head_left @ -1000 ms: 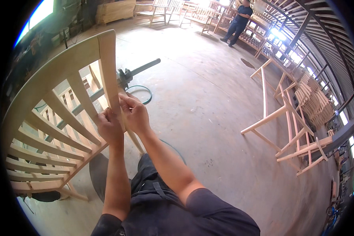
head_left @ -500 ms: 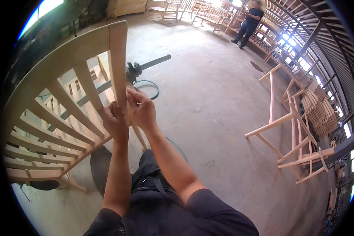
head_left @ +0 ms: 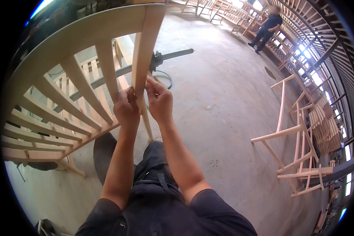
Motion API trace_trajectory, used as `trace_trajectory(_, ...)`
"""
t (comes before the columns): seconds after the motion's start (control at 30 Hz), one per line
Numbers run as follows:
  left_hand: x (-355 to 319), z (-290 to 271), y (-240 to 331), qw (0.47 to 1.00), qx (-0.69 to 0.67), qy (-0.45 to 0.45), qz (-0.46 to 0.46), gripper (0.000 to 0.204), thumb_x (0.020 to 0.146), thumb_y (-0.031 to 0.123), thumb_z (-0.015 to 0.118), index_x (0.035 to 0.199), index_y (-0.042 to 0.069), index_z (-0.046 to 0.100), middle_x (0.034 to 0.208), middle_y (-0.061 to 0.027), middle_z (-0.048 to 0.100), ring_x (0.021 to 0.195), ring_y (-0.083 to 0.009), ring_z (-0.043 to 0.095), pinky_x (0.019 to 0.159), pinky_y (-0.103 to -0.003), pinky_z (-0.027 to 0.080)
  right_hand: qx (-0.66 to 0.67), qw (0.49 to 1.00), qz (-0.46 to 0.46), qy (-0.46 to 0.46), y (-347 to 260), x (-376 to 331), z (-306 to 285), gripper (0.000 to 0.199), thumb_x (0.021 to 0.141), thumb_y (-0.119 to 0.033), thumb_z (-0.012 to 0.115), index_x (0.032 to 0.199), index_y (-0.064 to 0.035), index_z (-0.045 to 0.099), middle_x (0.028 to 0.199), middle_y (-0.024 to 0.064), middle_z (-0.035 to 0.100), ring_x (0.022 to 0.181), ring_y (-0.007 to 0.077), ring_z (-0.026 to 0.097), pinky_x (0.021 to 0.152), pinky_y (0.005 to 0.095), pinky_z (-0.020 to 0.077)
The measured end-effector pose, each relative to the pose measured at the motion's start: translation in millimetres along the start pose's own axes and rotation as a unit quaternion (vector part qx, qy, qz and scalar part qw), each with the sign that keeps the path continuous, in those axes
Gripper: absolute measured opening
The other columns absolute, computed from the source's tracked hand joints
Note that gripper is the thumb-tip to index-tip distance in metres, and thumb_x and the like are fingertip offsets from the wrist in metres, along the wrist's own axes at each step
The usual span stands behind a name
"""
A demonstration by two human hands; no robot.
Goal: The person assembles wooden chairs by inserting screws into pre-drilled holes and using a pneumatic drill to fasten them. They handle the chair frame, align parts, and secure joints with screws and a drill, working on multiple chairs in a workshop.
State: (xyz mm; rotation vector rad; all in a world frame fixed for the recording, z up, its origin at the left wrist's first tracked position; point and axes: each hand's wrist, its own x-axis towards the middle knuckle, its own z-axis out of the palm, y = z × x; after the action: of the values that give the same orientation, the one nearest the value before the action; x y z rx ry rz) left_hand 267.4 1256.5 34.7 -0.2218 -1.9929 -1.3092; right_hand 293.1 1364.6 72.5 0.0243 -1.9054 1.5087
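Observation:
A wooden bench with a slatted back (head_left: 82,33) stands in front of me on the left, its curved top rail running into an upright end post (head_left: 144,47). My left hand (head_left: 126,108) is closed against the left face of that post, fingers curled and pressed to the wood. On the post's other side my right hand (head_left: 160,100) has its thumb and fingers pinched together close to the edge. Whether anything small sits in that pinch is hidden. Behind the post runs a long grey-green bar clamp (head_left: 177,54), its dark jaw (head_left: 156,59) just beyond my right hand.
A green hose (head_left: 170,80) loops on the concrete floor (head_left: 212,114) beyond the bench. To the right stands an unfinished wooden frame (head_left: 281,133), with stacked wooden parts (head_left: 324,129) behind it. Another person (head_left: 265,29) stands at the far right near more benches (head_left: 220,13).
The view has shifted, so the bench and both hands sit farther right in the picture. Both hands remain at the end post. The far person's arms hang lower.

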Motion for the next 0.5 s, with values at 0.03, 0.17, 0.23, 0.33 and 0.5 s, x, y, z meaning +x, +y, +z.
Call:
trace_trajectory(0.03, 0.8, 0.7, 0.9, 1.0, 0.001, 0.001, 0.004, 0.023, 0.103, 0.024, 0.061, 0.1, 0.004, 0.071, 0.077, -0.0102, 0.072, 0.07, -0.0249, 0.072, 0.063, -0.036, 0.054, 0.002, 1.0, -0.016, 0.009, 3.5, 2.3, 1.5, 0.025, 0.1, -0.012, 0.062, 0.12, 0.0, 0.072, 0.122, 0.0185, 0.071, 0.096, 0.0213, 0.073, 0.08, 0.03, 0.0565)
trace_trajectory(0.17, -1.3, 1.6, 4.9, 0.999, 0.024, -0.001, 0.022, 0.023, 0.104, 0.022, 0.058, 0.105, 0.003, 0.071, 0.077, -0.0106, 0.072, 0.071, -0.0262, 0.071, 0.063, -0.037, 0.054, 0.001, 0.999, -0.028, 0.021, 12.2, 2.6, 3.2, 0.026, 0.099, -0.014, 0.063, 0.119, -0.0009, 0.072, 0.124, 0.0212, 0.069, 0.093, 0.0234, 0.074, 0.078, 0.0309, 0.057)
trace_trajectory(0.23, -8.6, 5.8, 7.2, 0.998, 0.026, 0.023, 0.05, 0.023, 0.104, 0.019, 0.057, 0.111, 0.002, 0.071, 0.08, -0.0114, 0.072, 0.072, -0.0269, 0.071, 0.064, -0.037, 0.054, -0.004, 1.0, -0.018, 0.016, 9.1, 1.3, 1.6, 0.026, 0.099, -0.014, 0.063, 0.119, -0.0018, 0.073, 0.125, 0.0226, 0.069, 0.095, 0.0246, 0.074, 0.079, 0.0306, 0.0571)
trace_trajectory(0.33, -21.3, 7.0, 14.0, 0.999, -0.014, -0.005, 0.04, 0.031, 0.105, 0.012, 0.052, 0.131, -0.001, 0.064, 0.082, -0.0126, 0.07, 0.07, -0.023, 0.069, 0.063, -0.034, 0.053, 0.012, 0.998, -0.058, 0.031, 20.1, 4.3, 5.9, 0.026, 0.099, -0.014, 0.064, 0.119, -0.0019, 0.073, 0.124, 0.0234, 0.069, 0.094, 0.0245, 0.074, 0.079, 0.03, 0.0571)
trace_trajectory(0.5, -33.9, 7.6, 16.8, 0.987, -0.141, -0.052, -0.059, 0.038, 0.106, 0.007, 0.049, 0.142, -0.004, 0.054, 0.076, -0.0076, 0.067, 0.064, -0.0109, 0.061, 0.059, -0.026, 0.049, 0.019, 1.0, -0.012, -0.01, 8.6, 1.8, 1.8, 0.028, 0.103, -0.01, 0.06, 0.125, 0.0032, 0.068, 0.129, 0.0156, 0.07, 0.113, 0.0176, 0.067, 0.09, 0.0284, 0.0543)
